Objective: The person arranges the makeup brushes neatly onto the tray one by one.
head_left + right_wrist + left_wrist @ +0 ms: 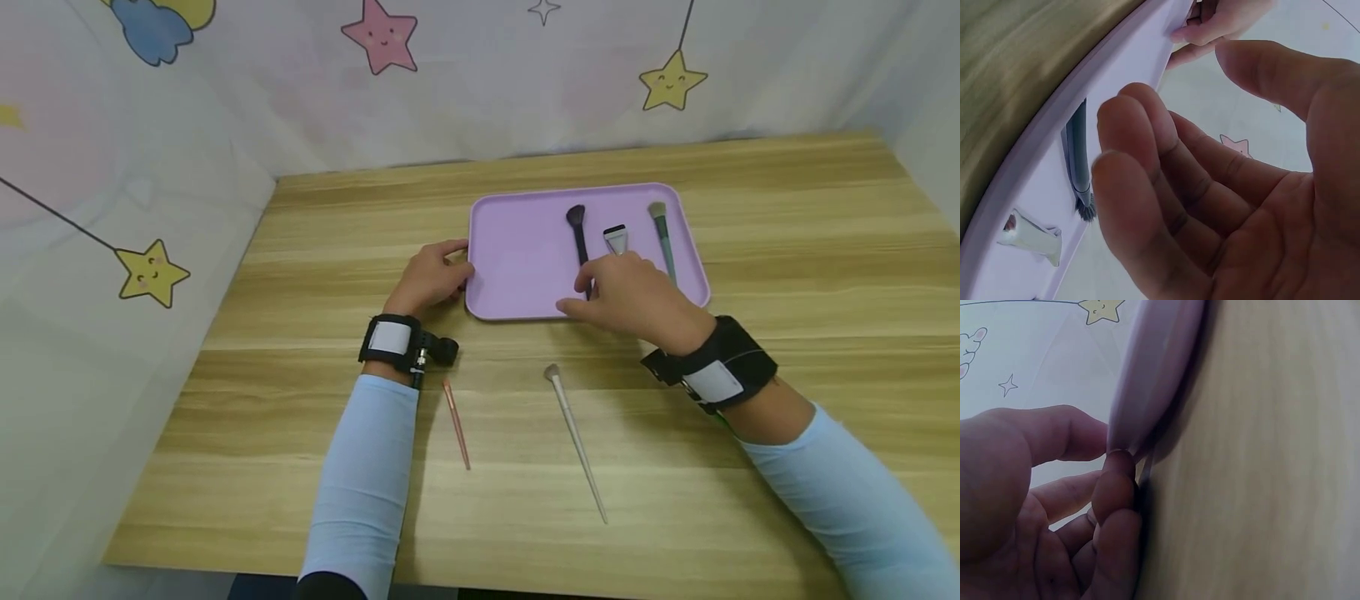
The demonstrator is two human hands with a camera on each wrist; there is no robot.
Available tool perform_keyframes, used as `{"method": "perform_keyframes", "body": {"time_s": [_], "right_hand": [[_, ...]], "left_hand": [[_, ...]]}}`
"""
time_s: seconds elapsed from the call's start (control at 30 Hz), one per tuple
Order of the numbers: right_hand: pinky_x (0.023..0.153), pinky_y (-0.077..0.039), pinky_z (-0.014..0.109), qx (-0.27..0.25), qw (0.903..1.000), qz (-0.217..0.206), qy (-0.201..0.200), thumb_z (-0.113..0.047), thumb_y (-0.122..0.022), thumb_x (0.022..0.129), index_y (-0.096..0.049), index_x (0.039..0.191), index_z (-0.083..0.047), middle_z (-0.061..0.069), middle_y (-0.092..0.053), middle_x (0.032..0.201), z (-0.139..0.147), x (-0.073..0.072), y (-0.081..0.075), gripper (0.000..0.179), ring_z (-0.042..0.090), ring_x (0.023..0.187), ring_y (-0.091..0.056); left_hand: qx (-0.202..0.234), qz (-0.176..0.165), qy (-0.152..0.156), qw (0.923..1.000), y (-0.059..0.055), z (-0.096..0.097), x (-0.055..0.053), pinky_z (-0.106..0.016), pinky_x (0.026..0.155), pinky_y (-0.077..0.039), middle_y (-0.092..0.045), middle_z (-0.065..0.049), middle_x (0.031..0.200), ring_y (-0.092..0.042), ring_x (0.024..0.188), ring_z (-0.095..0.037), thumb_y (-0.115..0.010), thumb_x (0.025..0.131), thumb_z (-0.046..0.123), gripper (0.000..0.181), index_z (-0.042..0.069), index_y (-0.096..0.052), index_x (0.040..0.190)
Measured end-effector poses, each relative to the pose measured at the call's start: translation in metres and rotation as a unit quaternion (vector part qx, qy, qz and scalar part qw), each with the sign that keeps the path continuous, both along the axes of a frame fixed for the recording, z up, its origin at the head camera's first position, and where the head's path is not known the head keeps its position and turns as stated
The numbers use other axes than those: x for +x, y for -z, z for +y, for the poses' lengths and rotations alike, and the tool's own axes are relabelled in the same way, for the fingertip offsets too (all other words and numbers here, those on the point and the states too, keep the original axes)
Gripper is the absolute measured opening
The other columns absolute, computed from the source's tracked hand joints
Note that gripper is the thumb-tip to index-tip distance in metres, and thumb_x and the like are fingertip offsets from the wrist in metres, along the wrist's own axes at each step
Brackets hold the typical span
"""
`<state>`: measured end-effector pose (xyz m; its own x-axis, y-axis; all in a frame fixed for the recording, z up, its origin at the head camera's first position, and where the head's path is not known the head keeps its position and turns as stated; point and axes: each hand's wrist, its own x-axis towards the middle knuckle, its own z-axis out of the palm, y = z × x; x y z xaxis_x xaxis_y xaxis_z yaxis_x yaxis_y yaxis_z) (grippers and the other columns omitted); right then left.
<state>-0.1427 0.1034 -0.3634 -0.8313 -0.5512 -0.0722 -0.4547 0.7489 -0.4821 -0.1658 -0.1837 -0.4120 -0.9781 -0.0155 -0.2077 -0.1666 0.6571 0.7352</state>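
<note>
At the left end of a light purple tray, my left hand pinches the rim between thumb and fingers; the left wrist view has the fingers curled at the tray's edge. My right hand hovers over the tray's front right part, thumb apart from loosely bent fingers, holding nothing. Beside its fingers lies a black makeup brush. A wide flat-headed brush is partly hidden behind that hand. To its right is a green-handled makeup brush, its lower end near the tray's front edge.
On the wooden table, in front of the tray, lie a small pink brush and a long pale-handled brush. A white cloth backdrop with printed stars hangs behind the table's back edge.
</note>
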Motion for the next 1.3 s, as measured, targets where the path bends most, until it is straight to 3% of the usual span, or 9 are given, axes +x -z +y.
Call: {"method": "perform_keyframes", "body": {"time_s": [0.47, 0.7, 0.9, 1.13, 1.3], "right_hand": [[0.053, -0.047, 0.032, 0.017, 0.9983, -0.017, -0.053, -0.04, -0.076, 0.089, -0.076, 0.101, 0.002, 0.005, -0.068, 0.075, -0.002, 0.009, -0.003, 0.044, 0.015, 0.057, -0.057], [0.054, -0.046, 0.032, 0.045, 0.995, -0.047, -0.076, -0.044, -0.075, 0.089, -0.075, 0.084, -0.006, 0.0, -0.063, 0.067, -0.005, 0.015, -0.007, 0.038, 0.016, 0.059, -0.055], [0.05, -0.04, 0.029, 0.08, 0.9902, -0.077, -0.085, -0.046, -0.075, 0.088, -0.065, 0.066, -0.014, -0.003, -0.053, 0.06, -0.005, 0.019, -0.007, 0.04, 0.014, 0.057, -0.051], [0.049, -0.037, 0.028, 0.096, 0.9859, -0.092, -0.102, -0.048, -0.076, 0.087, -0.061, 0.062, -0.016, -0.005, -0.049, 0.058, -0.007, 0.023, -0.008, 0.044, 0.012, 0.055, -0.048], [0.051, -0.041, 0.029, 0.097, 0.9803, -0.11, -0.132, -0.047, -0.075, 0.087, -0.063, 0.066, -0.016, -0.005, -0.054, 0.063, -0.01, 0.028, -0.008, 0.04, 0.013, 0.058, -0.051]], "left_hand": [[0.004, -0.003, -0.001, 1.0, 0.0, 0.0, -0.001, -0.028, 0.061, -0.046, -0.066, -0.005, 0.077, -0.06, 0.064, -0.017, -0.059, 0.093, 0.024, 0.057, 0.019, -0.052, 0.149], [0.005, -0.003, 0.0, 1.0, 0.0, 0.0, -0.001, -0.028, 0.061, -0.046, -0.066, -0.006, 0.079, -0.06, 0.064, -0.017, -0.059, 0.094, 0.024, 0.057, 0.018, -0.052, 0.15], [0.002, -0.004, 0.002, 1.0, 0.0, -0.002, -0.002, -0.028, 0.06, -0.045, -0.066, -0.006, 0.078, -0.06, 0.064, -0.017, -0.058, 0.094, 0.024, 0.057, 0.018, -0.052, 0.15], [0.001, 0.001, 0.005, 1.0, 0.001, -0.002, -0.002, -0.028, 0.061, -0.046, -0.066, -0.005, 0.077, -0.06, 0.063, -0.016, -0.059, 0.093, 0.024, 0.057, 0.019, -0.052, 0.149], [0.001, 0.001, 0.003, 1.0, 0.001, -0.001, -0.002, -0.029, 0.061, -0.046, -0.066, -0.005, 0.077, -0.06, 0.064, -0.016, -0.059, 0.093, 0.024, 0.057, 0.019, -0.052, 0.149]]}}
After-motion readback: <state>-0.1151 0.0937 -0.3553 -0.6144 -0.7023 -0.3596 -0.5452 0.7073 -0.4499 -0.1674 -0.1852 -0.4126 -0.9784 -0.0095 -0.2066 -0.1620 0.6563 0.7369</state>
